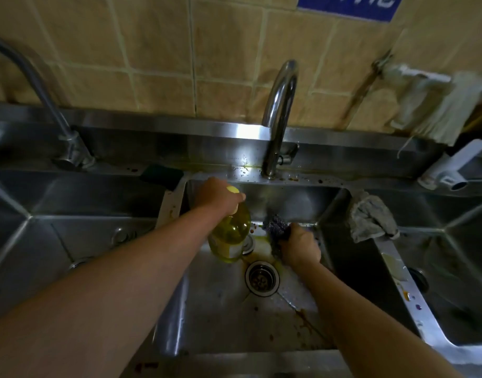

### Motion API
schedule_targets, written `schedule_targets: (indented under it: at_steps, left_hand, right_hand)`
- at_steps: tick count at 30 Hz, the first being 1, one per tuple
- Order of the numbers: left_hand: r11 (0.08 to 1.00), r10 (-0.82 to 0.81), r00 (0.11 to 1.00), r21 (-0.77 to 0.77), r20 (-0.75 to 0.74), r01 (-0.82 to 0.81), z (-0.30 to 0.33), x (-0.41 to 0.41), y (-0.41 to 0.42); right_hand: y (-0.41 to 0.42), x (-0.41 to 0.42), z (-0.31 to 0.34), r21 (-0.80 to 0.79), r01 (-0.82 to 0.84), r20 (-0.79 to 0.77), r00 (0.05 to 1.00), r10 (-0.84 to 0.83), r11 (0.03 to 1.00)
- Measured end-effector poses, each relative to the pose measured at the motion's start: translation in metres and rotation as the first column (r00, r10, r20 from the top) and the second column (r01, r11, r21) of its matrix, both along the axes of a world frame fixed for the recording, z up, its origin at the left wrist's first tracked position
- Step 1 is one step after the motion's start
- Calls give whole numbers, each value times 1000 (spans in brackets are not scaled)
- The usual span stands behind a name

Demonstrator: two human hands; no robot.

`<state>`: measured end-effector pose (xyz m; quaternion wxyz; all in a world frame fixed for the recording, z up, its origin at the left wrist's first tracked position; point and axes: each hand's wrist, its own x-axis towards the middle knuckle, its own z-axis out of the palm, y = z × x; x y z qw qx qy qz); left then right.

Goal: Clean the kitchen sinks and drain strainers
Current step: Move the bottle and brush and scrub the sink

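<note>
So from the head cam, looking down into the middle sink (223,317); the left hand (216,196) is wrapped tight around the neck of a bottle (230,233) of yellow liquid, fingers curled round it just under the yellow cap (232,189); the bottle hangs over the sink floor, at about 11 o'clock from the drain strainer (262,278). The right hand (299,248) is clamped on a dark scrubber (276,227), which sticks out of the fist toward 11 o'clock and sits near the back wall of the sink; that hand is at roughly 1 o'clock from the strainer, close to it. The strainer sits in the drain hole with dark bits in it; brown specks and a yellowish smear lie on the sink floor around it.

The curved tap (278,113) stands at 12 o'clock behind the sink; a second tap (41,105) is off at 10 o'clock over the left sink (71,236). A dark green sponge (162,174) lies on the ledge between the left and middle sinks. A grey rag (372,219) is draped over the divider at 2 o'clock, next to the right sink (452,268). More cloths (438,105) hang on the tiled wall (152,50) at upper right; a blue sign (349,6) shows at the top edge, too blurry to read.
</note>
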<state>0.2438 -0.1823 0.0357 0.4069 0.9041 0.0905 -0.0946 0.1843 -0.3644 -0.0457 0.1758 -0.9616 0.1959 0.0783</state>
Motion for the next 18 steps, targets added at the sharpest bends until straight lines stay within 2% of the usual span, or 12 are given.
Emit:
schedule_targets:
  at_steps: [4, 7, 14, 18]
  left_hand:
    - [998, 42, 998, -40, 39, -40, 28, -9, -6]
    - [996, 67, 996, -64, 57, -64, 42, -15, -11]
    - [991, 118, 992, -63, 45, -115, 61, -37, -15]
    - [989, 127, 990, -82, 55, -123, 79, -50, -14]
  right_hand:
    - [-3, -1, 23, 65, -16, 88, 996, 11, 998]
    - [-5, -7, 28, -5, -94, -78, 993, 93, 996]
    - [-11, -16, 43, 58, -101, -37, 994, 103, 993]
    - [-20, -21, 54, 100, -143, -91, 984, 152, 985]
